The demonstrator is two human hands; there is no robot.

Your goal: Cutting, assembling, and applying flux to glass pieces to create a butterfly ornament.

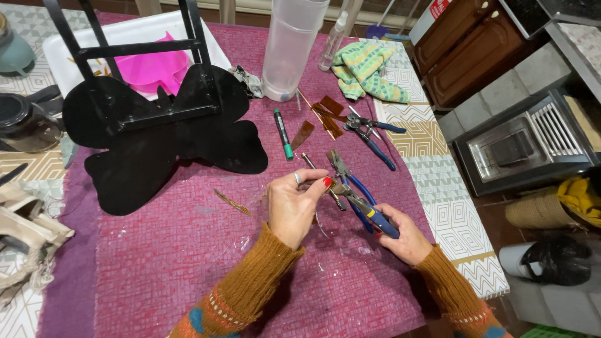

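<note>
My left hand (294, 206) pinches a small amber glass piece (328, 188) between thumb and forefinger. My right hand (400, 235) grips blue-handled pliers (366, 209), whose jaws meet that piece at my left fingertips. Another pair of blue-handled pliers (344, 169) lies on the purple mat (163, 250) just beyond. Further back lie a third pair of pliers (369, 133), several brown glass strips (325, 112) and a green-capped marker (283, 133). A big black butterfly-shaped board (169, 141) on a black frame rests at the left.
A tall clear plastic container (289, 50) and a spray bottle (333, 40) stand at the back, beside a green-yellow cloth (366, 69). A white tray (94, 44) holds a pink shape (153, 66). A heater (526, 147) sits on the floor to the right.
</note>
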